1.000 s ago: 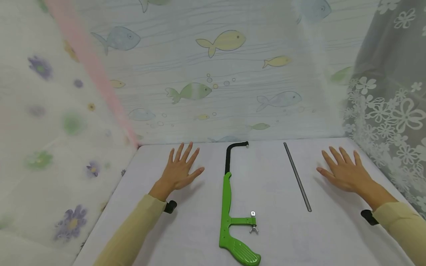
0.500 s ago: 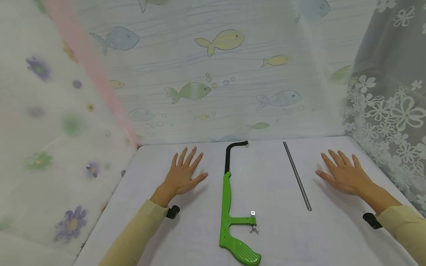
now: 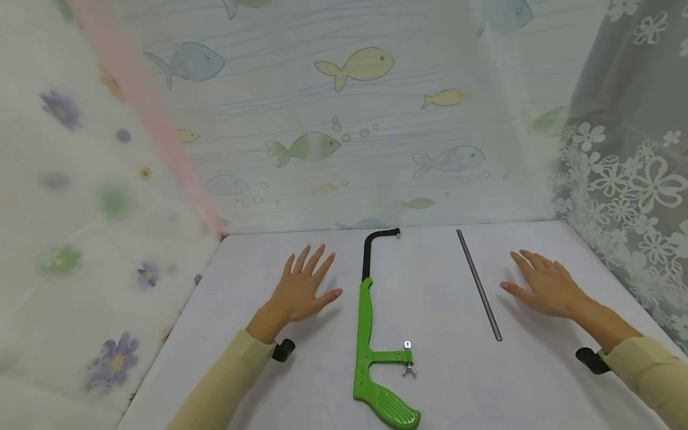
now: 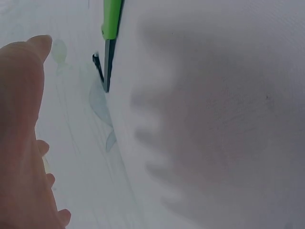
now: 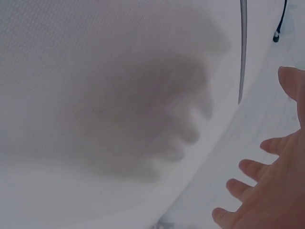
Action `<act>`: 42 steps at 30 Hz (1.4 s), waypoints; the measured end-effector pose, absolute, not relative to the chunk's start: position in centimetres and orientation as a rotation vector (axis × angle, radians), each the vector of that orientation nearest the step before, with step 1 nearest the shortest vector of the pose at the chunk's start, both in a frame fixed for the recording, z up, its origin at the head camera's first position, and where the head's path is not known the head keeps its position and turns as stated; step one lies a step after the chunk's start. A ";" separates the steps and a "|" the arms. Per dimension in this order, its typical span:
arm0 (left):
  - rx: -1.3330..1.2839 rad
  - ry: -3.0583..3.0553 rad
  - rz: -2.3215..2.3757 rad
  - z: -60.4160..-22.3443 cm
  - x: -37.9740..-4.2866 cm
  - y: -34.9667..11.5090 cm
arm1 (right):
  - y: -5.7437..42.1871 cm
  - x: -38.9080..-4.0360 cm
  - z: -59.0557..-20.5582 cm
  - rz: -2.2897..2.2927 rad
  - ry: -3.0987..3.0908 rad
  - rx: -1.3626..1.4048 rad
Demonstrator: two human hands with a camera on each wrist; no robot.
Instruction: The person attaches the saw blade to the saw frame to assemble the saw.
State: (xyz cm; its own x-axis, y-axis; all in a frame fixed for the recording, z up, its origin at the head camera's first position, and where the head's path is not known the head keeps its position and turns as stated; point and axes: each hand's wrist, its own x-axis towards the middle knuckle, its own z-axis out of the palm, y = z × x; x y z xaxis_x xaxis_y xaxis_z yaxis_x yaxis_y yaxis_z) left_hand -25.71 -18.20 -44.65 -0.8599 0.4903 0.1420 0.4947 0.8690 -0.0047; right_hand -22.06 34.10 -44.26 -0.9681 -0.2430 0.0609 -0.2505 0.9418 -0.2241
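Observation:
A green hacksaw frame [image 3: 365,322] with a black bent front arm lies at mid-table in the head view, its ribbed grip towards me. A wing nut [image 3: 409,370] sits at its short crosspiece. To the right lies a thin grey metal strip [image 3: 479,286], slanted and apart from the frame. My left hand [image 3: 298,292] hovers over the table left of the frame, fingers spread, holding nothing. Right of the strip, my right hand [image 3: 550,286] is raised too, palm down and holding nothing. Its shadow and part of the strip [image 5: 243,47] show in the right wrist view.
White cloth covers the table [image 3: 430,298]. Behind it hangs a fish-print curtain [image 3: 344,119]. A flowered curtain [image 3: 80,239] borders the left, and a grey lace one [image 3: 629,179] the right. Black wrist cameras [image 3: 283,350] are worn at both sleeves.
My left hand has drifted right and nearer to me, towards the frame. The right hand has moved slightly left and nearer, its fingers now closer together. The frame and strip have stayed put.

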 end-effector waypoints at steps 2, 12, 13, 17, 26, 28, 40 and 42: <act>-0.770 -2.916 -0.075 -44.6 -25.5 -18.1 | 33.9 -22.0 -44.4 0.383 -3.063 0.394; -0.798 -2.964 -0.184 -44.7 -24.6 -17.2 | 32.4 -21.7 -43.8 0.610 -3.089 0.419; -0.803 -2.963 -0.177 -44.8 -24.5 -17.2 | 32.3 -21.7 -43.9 0.634 -3.090 0.422; -0.817 -2.966 -0.157 -44.9 -24.2 -17.0 | 31.8 -21.6 -43.9 0.716 -3.085 0.435; -0.883 -2.975 -0.266 -45.1 -23.6 -16.1 | 31.3 -21.6 -44.1 0.827 -3.107 0.359; -0.890 -2.977 -0.285 -45.1 -23.5 -16.0 | 31.2 -21.6 -44.2 0.848 -3.114 0.344; -0.952 -2.993 -0.440 -45.2 -23.2 -14.9 | 30.3 -22.3 -43.8 0.946 -3.103 0.238; -0.961 -2.998 -0.443 -45.1 -23.2 -14.7 | 30.1 -22.4 -43.7 0.973 -3.113 0.216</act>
State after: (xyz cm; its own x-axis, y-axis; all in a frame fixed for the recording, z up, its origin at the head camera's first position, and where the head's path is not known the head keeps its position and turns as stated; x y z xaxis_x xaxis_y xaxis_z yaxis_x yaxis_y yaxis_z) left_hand -23.18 -14.74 -45.11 -0.8165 0.5753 0.0489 0.5649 0.7783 0.2741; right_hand -22.45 30.14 -43.70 -0.9832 -0.1630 -0.0818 -0.0874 0.8147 -0.5732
